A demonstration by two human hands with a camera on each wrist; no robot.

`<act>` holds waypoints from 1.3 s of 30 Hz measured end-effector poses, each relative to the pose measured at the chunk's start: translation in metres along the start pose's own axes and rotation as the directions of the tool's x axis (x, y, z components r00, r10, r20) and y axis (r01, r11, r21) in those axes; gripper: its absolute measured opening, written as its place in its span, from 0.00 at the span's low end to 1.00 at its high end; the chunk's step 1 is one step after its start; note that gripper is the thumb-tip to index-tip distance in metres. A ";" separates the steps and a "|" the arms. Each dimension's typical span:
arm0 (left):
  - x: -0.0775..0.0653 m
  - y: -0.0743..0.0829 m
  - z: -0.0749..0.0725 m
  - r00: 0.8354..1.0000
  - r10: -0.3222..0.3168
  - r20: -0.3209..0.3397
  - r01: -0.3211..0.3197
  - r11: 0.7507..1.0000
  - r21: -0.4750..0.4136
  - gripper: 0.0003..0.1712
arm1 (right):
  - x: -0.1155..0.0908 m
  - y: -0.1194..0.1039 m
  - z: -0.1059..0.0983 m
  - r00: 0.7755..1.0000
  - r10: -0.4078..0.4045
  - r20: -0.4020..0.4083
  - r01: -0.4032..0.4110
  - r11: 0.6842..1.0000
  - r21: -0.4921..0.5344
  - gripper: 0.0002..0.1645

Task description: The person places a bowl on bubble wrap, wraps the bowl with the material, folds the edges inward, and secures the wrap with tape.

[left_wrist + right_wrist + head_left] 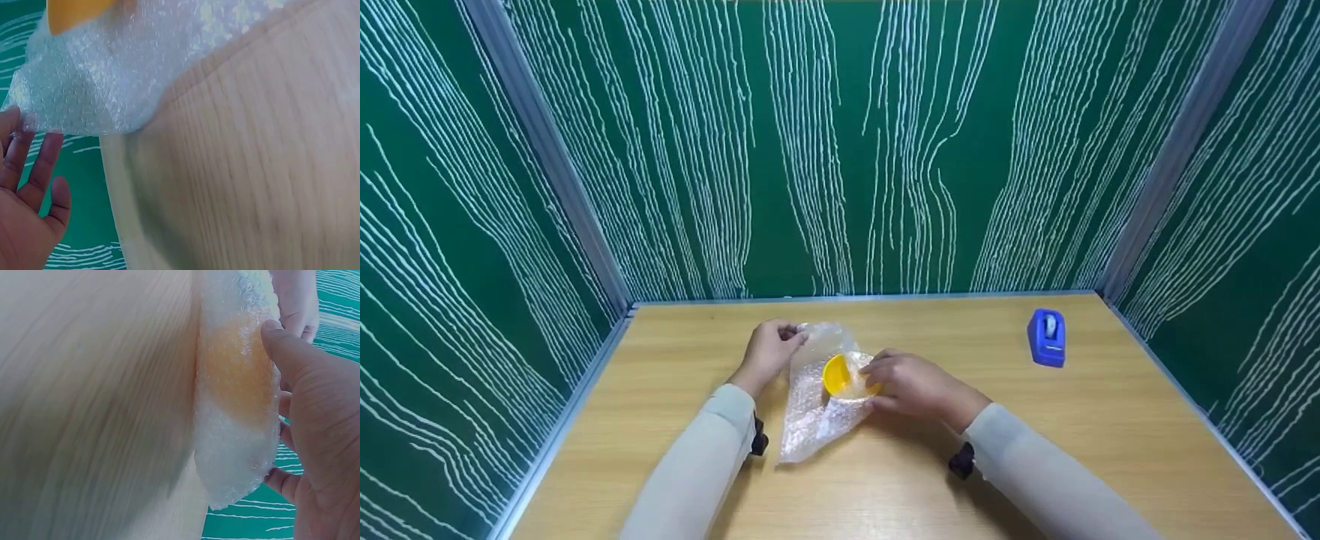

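Observation:
A sheet of bubble wrap (808, 427) lies on the table, with a round yellow cup (834, 377) resting on it, its open side showing. At the far left corner of the sheet, my left hand (769, 351) pinches the edge between thumb and fingers; the left wrist view shows that corner raised. My right hand (916, 384) grips wrap folded over the cup's right side, fingers reaching to its rim. In the right wrist view, the thumb (287, 346) presses the near face of the wrap and yellow shows through. The cup's lower part is hidden under the plastic.
A blue tape dispenser (1047, 337) stands at the back right of the wooden table (675, 450). Green panels with white wavy lines (802, 150) enclose the back and sides. Dark straps with small devices (961, 460) sit at both wrists.

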State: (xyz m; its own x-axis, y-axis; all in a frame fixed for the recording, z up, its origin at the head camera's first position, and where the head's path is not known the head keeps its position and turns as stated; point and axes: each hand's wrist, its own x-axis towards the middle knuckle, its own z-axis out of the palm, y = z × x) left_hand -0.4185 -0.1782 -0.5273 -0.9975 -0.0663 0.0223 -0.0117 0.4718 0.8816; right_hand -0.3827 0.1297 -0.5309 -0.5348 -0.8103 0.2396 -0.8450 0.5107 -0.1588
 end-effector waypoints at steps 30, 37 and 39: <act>-0.046 0.035 0.049 0.913 0.337 0.228 -0.368 0.924 0.107 0.08 | 0.003 -0.002 0.001 1.000 -0.016 -0.027 0.016 1.000 0.003 0.18; -0.050 0.034 0.057 0.916 0.297 0.269 -0.341 0.931 0.134 0.07 | -0.001 -0.003 0.001 0.999 0.022 -0.035 -0.023 0.999 -0.037 0.22; -0.050 0.034 0.058 0.914 0.295 0.278 -0.347 0.924 0.159 0.08 | -0.002 -0.003 0.002 0.999 0.011 -0.053 -0.014 0.999 -0.050 0.22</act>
State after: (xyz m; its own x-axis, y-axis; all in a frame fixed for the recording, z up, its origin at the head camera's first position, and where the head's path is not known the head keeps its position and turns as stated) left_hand -0.3732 -0.1075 -0.5261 -0.9346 0.3227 0.1495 0.3240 0.5992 0.7321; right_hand -0.3795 0.1290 -0.5330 -0.5435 -0.7883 0.2883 -0.8369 0.5355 -0.1136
